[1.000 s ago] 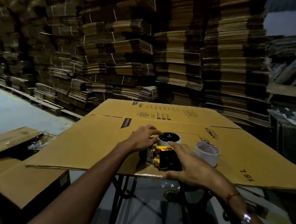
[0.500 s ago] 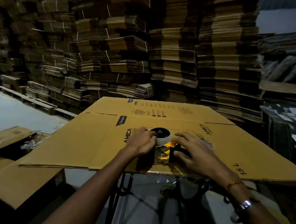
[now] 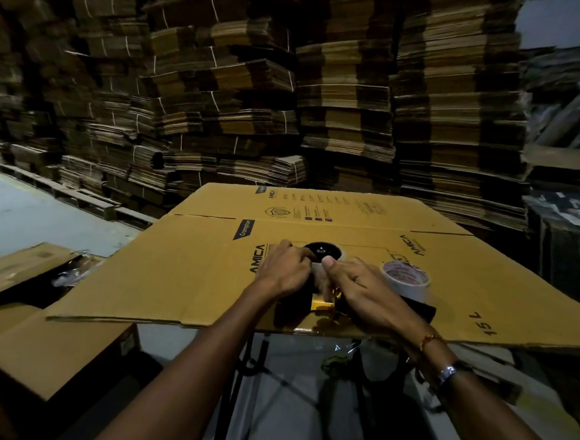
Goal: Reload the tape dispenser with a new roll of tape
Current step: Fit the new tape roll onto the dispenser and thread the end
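Dispenser (image 3: pixel 322 303) flat on cardboard, roll (image 3: pixel 323 256) at far end, between both hands. Left hand (image 3: pixel 286 271) grip closed on roll; right hand (image 3: pixel 356 288) pinching its near edge. Spare roll (image 3: pixel 405 279) just right.

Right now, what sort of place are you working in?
Probably a carton warehouse or packing area. Tall stacks of flattened cardboard fill the background, a flat carton serves as the work surface, and a spare tape roll sits beside the tape dispenser.

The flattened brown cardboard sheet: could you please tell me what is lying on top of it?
A yellow-and-black tape dispenser under both hands, and a white tape roll. The hands hide most of the dispenser.
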### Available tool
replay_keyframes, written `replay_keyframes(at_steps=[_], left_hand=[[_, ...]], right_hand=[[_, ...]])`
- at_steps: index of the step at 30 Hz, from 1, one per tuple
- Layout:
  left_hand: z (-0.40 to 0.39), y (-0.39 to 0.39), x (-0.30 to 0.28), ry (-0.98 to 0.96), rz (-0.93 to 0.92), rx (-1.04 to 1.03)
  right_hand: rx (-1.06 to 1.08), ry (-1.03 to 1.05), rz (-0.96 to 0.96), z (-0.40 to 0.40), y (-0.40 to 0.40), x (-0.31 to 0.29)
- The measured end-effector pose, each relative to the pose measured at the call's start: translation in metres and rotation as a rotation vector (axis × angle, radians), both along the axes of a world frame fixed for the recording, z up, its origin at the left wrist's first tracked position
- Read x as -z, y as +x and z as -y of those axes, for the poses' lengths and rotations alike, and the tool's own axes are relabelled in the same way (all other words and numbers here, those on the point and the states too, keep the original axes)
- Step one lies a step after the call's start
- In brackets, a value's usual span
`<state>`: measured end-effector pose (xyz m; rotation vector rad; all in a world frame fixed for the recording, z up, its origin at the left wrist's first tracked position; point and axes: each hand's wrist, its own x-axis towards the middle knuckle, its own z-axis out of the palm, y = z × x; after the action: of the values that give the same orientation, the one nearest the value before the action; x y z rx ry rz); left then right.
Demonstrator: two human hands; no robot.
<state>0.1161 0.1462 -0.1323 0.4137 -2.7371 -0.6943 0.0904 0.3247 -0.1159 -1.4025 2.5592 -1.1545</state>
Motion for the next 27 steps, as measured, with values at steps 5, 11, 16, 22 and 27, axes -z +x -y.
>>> replay_keyframes(at_steps=[5, 11, 16, 22, 27], left_hand=[[0.001, 0.0, 0.001, 0.003, -0.005, 0.002], [-0.005, 0.006, 0.004, -0.038, -0.05, -0.023], [-0.009, 0.009, 0.004, -0.04, -0.055, -0.021], [-0.018, 0.017, -0.001, -0.006, -0.035, -0.084], [-0.031, 0.027, -0.005, -0.007, -0.028, -0.125]], right_hand=[[0.167, -0.361, 0.214, 0.002, -0.022, -0.001], [0.351, 0.004, 0.035, 0.025, -0.019, 0.0], [0.428, 0.295, -0.066, 0.036, -0.013, -0.005], [0.431, 0.464, -0.001, 0.054, -0.015, -0.02], [0.511, 0.443, -0.181, 0.059, -0.009, -0.008]])
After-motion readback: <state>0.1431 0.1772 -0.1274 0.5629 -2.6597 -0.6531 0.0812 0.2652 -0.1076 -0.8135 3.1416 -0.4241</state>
